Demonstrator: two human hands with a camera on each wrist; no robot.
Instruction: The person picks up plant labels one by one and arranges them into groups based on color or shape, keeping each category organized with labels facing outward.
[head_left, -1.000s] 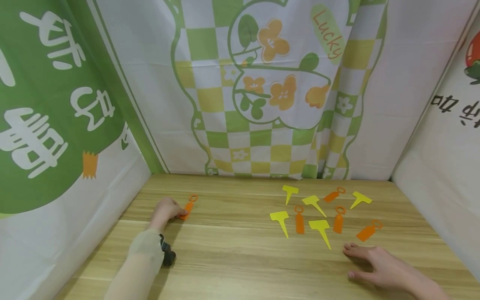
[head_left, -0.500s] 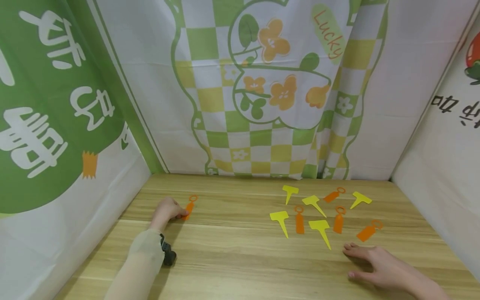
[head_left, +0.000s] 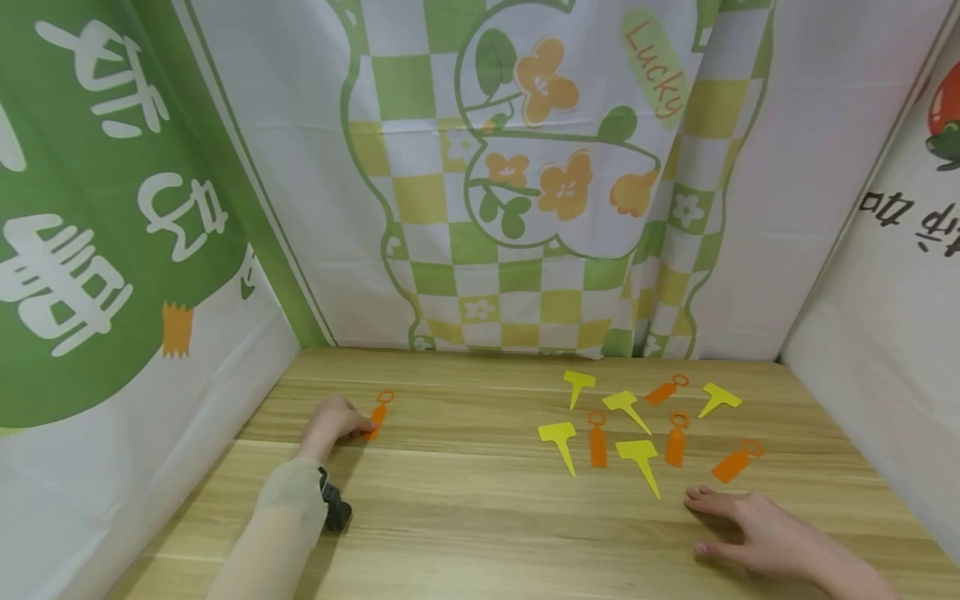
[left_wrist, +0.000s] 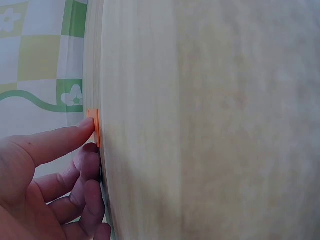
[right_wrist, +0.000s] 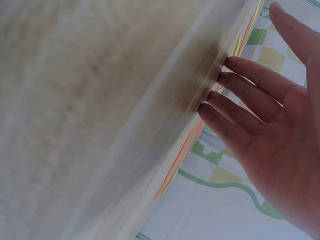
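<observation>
Almost nothing has moved in the last second: my left hand (head_left: pixel 333 419) stays at the left of the wood-grain table (head_left: pixel 480 525), thumb and forefinger pinching the near end of a flat orange tag (head_left: pixel 378 414) whose ring points away from me. My right hand (head_left: pixel 768 533) rests with fingers extended, thumb apart, near five flat yellow T-shaped markers (head_left: pixel 638 452) and four more orange ringed tags (head_left: pixel 731 466).

Wooden table (head_left: pixel 465 525) — checked cloth (head_left: pixel 517 279) behind, green-and-white cloth (head_left: pixel 97 200) left.
</observation>
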